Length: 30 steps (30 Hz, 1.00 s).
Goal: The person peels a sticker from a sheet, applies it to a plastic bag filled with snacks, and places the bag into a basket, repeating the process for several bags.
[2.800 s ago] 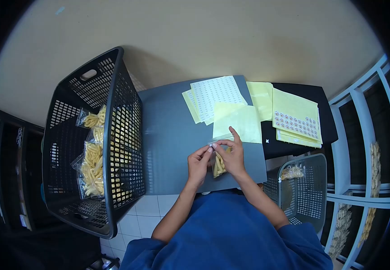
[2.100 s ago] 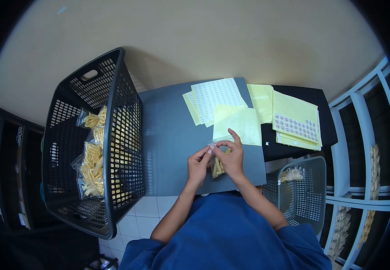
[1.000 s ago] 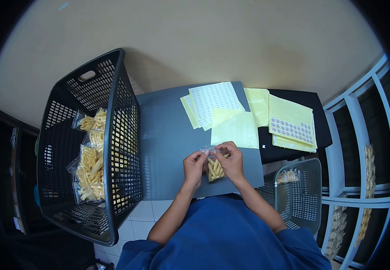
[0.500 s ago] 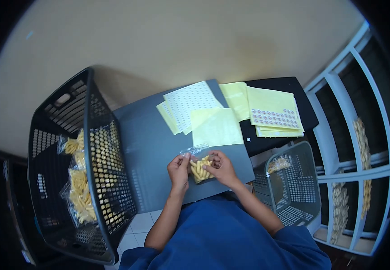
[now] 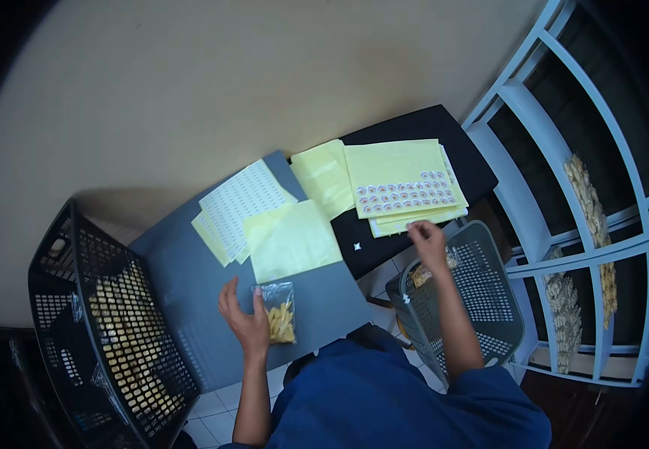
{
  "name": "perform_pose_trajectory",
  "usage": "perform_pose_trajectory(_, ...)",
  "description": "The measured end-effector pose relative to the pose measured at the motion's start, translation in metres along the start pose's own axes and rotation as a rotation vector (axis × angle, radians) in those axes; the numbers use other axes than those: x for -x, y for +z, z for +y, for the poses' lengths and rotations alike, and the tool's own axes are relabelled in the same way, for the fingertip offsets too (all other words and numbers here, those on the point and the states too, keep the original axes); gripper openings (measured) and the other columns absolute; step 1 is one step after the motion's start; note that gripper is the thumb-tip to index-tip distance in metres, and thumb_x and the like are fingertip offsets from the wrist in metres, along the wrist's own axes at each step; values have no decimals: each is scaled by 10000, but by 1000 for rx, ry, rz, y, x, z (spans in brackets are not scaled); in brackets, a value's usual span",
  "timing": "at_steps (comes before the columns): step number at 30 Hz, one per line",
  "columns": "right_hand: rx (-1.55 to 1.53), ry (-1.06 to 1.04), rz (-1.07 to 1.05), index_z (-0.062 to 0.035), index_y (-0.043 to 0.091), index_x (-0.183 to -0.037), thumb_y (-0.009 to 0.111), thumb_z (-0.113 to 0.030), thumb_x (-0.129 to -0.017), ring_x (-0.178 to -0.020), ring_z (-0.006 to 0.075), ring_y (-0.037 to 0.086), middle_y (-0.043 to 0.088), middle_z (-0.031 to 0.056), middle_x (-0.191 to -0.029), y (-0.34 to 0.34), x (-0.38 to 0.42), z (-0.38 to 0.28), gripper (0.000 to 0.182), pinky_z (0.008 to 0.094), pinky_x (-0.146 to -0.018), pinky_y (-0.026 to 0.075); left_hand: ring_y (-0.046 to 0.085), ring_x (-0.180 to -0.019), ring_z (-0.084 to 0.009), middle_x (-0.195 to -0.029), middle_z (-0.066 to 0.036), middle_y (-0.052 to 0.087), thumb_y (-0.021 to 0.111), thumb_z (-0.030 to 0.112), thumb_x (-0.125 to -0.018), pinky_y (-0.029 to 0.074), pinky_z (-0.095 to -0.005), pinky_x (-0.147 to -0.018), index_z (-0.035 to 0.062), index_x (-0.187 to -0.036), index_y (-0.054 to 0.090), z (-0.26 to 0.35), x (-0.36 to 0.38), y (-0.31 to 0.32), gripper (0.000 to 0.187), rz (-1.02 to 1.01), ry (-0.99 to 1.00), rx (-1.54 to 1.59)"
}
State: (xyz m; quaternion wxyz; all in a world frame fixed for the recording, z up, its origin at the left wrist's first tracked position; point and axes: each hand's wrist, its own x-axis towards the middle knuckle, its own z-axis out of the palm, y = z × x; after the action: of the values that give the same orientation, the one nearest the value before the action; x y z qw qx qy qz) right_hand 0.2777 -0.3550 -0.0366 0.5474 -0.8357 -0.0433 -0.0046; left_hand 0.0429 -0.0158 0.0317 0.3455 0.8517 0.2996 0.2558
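Observation:
A small clear zip bag of pale yellow, finger-shaped snack pieces (image 5: pixel 282 322) lies on the grey table (image 5: pixel 182 299). My left hand (image 5: pixel 246 318) is open beside it, fingers apart, with the thumb at the bag's left edge. To the right, my right hand (image 5: pixel 429 243) is at the lower edge of a yellow backing sheet with rows of round stickers (image 5: pixel 407 196). Its fingers are bent and look slightly apart, with nothing visible in them. Whether the fingertips touch the sheet is hard to see.
A yellow sheet (image 5: pixel 294 243) and white printed label sheets (image 5: pixel 242 202) lie on the grey table. The sticker sheets are on a black table (image 5: pixel 369 251). A dark crate (image 5: pixel 92 299) with bagged snacks stands left, a grey basket (image 5: pixel 489 277) right. Pale shelving (image 5: pixel 526 112) rises beyond.
Both hands have let go of the snack bag, which now lies on the table. My right hand has moved right to the sticker sheet. The view has turned.

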Motion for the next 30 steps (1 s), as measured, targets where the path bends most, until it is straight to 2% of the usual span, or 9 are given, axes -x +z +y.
perform_pose_trajectory(1, 40, 14, 8, -7, 724, -968, 719, -160, -918, -680, 87, 579, 685, 36, -796, -19, -25, 10, 161, 252, -634, 474, 468, -1272, -365, -1314, -192, 532, 721, 88, -878, 362, -456, -1091, 0, -1323, 570, 13, -2, 10, 478, -47, 18, 18)
perform_pose_trajectory(3, 77, -88, 55, -1, 728, -980, 720, -154, -912, -675, 100, 598, 710, 53, -824, -48, -80, 42, 168, 263, -630, 491, 505, -1234, -356, -1268, -176, 569, 718, 71, -862, 386, -444, -1073, 14, -1226, 637, 41, -7, 45, 377, -111, 137, 78)
perform_pose_trajectory(5, 184, -36, 46, 1, 728, -996, 707, -140, -913, -720, 139, 657, 734, 80, -871, -71, -127, 51, 166, 296, -662, 524, 517, -1219, -348, -1247, -166, 584, 720, 67, -851, 393, -441, -1069, 34, -1184, 669, 75, -19, 88, 339, -226, 220, 158)
perform_pose_trajectory(6, 288, -45, 6, 14, 728, -1021, 693, -105, -902, -783, 201, 705, 744, 125, -930, -78, -149, 49, 172, 334, -713, 551, 528, -1209, -342, -1236, -158, 593, 721, 69, -851, 407, -432, -1059, 44, -1157, 682, 96, -26, 112, 309, -285, 260, 188)
perform_pose_trajectory(10, 448, -192, -173, 23, 732, -993, 699, -63, -866, -878, 296, 717, 723, 182, -1021, -83, -205, 52, 157, 378, -808, 556, 537, -1200, -355, -1205, -155, 613, 714, 72, -837, 428, -438, -1045, 62, -1102, 706, 143, -47, 213, 266, -531, 419, 219)
perform_pose_trajectory(17, 645, -68, -417, 28, 710, -890, 780, -107, -815, -873, 302, 710, 710, 192, -949, -59, -234, 47, 170, 381, -786, 549, 574, -1197, -388, -1268, -165, 657, 637, 27, -837, 455, -472, -1031, 66, -1081, 739, 172, -81, 372, 267, -688, 617, 59)
perform_pose_trajectory(18, 666, -1, -428, 10, 730, -855, 799, -178, -797, -915, 335, 696, 706, 175, -960, -57, -237, 44, 209, 420, -861, 531, 537, -1277, -390, -1337, -140, 642, 607, 41, -825, 445, -526, -1013, 55, -1073, 754, 174, -81, 383, 289, -703, 598, 32)
perform_pose_trajectory(22, 746, -22, -442, 7, 742, -797, 816, -178, -771, -959, 339, 681, 682, 193, -983, -52, -235, 33, 200, 431, -871, 535, 533, -1279, -384, -1353, -128, 634, 631, 64, -822, 439, -526, -1014, 82, -1102, 747, 174, -81, 407, 304, -719, 618, -84)
perform_pose_trajectory(30, 842, -31, -475, 37, 742, -843, 786, -137, -761, -972, 376, 674, 678, 218, -984, -42, -241, 38, 197, 443, -889, 545, 529, -1271, -366, -1351, -108, 629, 656, 96, -821, 443, -507, -1002, 106, -1163, 723, 174, -84, 410, 349, -727, 587, -125)
